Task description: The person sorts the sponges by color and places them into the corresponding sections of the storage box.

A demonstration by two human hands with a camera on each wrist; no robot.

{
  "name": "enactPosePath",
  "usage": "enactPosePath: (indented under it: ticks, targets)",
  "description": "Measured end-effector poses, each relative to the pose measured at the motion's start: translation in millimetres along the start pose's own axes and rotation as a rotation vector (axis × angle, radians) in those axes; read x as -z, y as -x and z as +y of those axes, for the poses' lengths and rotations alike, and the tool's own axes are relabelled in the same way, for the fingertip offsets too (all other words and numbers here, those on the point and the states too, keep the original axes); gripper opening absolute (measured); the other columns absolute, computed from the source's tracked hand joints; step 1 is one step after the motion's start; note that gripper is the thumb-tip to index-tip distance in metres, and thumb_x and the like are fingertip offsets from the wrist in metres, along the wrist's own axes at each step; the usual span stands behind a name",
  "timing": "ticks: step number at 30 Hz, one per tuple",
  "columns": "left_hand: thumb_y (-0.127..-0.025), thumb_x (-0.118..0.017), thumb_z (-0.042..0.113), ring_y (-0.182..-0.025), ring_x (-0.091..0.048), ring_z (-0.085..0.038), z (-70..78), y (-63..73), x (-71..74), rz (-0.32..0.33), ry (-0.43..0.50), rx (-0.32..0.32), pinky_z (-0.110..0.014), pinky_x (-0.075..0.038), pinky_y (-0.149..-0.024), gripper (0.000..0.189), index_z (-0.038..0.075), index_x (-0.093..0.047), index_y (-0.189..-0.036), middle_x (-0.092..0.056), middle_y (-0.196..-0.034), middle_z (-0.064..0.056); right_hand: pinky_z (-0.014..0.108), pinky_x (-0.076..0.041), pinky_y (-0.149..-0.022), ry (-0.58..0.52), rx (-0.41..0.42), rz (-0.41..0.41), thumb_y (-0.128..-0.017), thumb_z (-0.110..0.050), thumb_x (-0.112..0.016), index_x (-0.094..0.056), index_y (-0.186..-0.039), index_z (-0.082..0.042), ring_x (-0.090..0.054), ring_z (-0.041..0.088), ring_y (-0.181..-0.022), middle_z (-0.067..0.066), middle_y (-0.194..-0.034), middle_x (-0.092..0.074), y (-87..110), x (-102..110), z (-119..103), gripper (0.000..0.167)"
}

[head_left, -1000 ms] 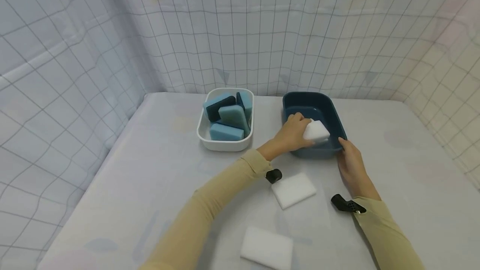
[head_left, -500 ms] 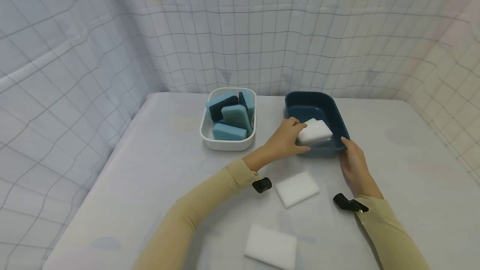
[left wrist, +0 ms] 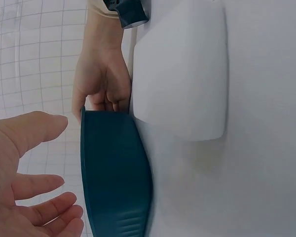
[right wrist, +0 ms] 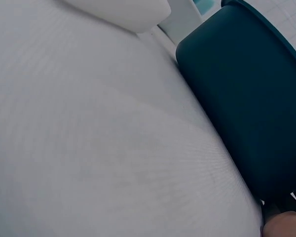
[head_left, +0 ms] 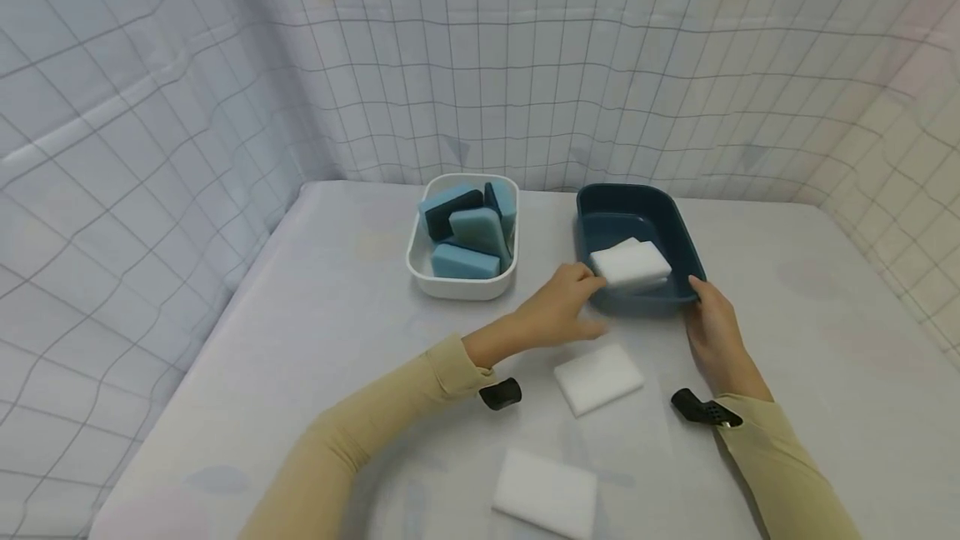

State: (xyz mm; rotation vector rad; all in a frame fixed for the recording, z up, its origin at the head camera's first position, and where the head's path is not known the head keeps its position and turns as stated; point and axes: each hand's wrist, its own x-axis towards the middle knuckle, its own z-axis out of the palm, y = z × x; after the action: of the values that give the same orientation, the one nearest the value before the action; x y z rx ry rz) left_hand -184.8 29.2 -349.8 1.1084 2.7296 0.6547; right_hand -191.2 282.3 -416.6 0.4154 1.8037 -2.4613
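My left hand [head_left: 558, 307] is at the near left corner of a dark blue plastic tub [head_left: 637, 305], fingers spread and holding nothing. In the left wrist view its thumb and fingers [left wrist: 37, 186] stand apart beside the tub wall [left wrist: 116, 168]. Inside the tub lie stacked white sponge blocks [head_left: 632, 263]. My right hand [head_left: 716, 332] grips the tub's near right corner, thumb on the rim and fingers underneath. Only a bit of that hand [right wrist: 286, 224] shows in the right wrist view. A flat white sponge [head_left: 600, 377] rests on the table just in front of the tub.
Nearer the front edge lies another white sponge [head_left: 546, 494]. A white tub [head_left: 462, 288] holding several blue sponges [head_left: 465, 261] with dark scouring sides stands left of the blue tub. Behind the white-covered table [head_left: 322, 290] hangs a checked curtain [head_left: 510, 65].
My left hand has let go of a white sponge inside the blue tub and drawn back toward the near left. My right hand keeps its grip on the tub.
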Motion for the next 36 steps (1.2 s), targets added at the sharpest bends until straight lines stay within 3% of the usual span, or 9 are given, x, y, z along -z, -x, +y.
enactPosePath:
  ticks: [14,24,30,36]
  targets:
    - [-0.085,-0.069,0.031,-0.111,-0.044,-0.017,-2.9,22.0,-13.8,-0.144,-0.032,-0.031,-0.023,-0.045,-0.089,0.062,0.006,-0.046,-0.137,-0.048,-0.126,-0.009,0.021,-0.003,-0.120,-0.023,-0.038,-0.007,-0.099,-0.035,-0.042,0.006,-0.151,-0.013,0.007,0.006,-0.146,-0.007,-0.159,0.013,0.7,-1,-4,0.074]
    - [-0.085,-0.067,0.039,-0.104,-0.044,-0.013,10.1,36.8,-20.1,-0.256,-0.084,-0.044,-0.017,-0.042,-0.083,0.065,0.007,-0.047,-0.137,-0.049,-0.120,-0.006,0.021,-0.002,-0.120,-0.044,-0.033,-0.012,-0.100,-0.032,-0.039,0.010,-0.150,-0.012,0.009,0.004,-0.146,-0.008,-0.158,0.016,0.8,1,-4,0.073]
    - [-0.083,-0.066,0.045,-0.097,-0.044,-0.010,12.2,41.0,-25.0,-0.275,-0.108,-0.050,-0.014,-0.039,-0.076,0.064,0.007,-0.051,-0.132,-0.051,-0.116,-0.004,0.019,-0.004,-0.120,-0.052,-0.032,-0.005,-0.100,-0.032,-0.040,0.007,-0.151,-0.012,0.005,0.002,-0.145,-0.008,-0.158,0.013,0.6,-1,-5,0.073]
    - [-0.080,-0.067,0.052,-0.098,-0.044,-0.011,13.1,42.4,-31.5,-0.288,-0.147,-0.047,-0.015,-0.041,-0.078,0.075,0.004,-0.045,-0.134,-0.049,-0.116,-0.005,0.021,-0.002,-0.120,-0.052,-0.043,0.001,-0.100,-0.032,-0.039,0.009,-0.151,-0.012,0.008,0.005,-0.146,-0.008,-0.158,0.015,1.7,-1,-6,0.072]
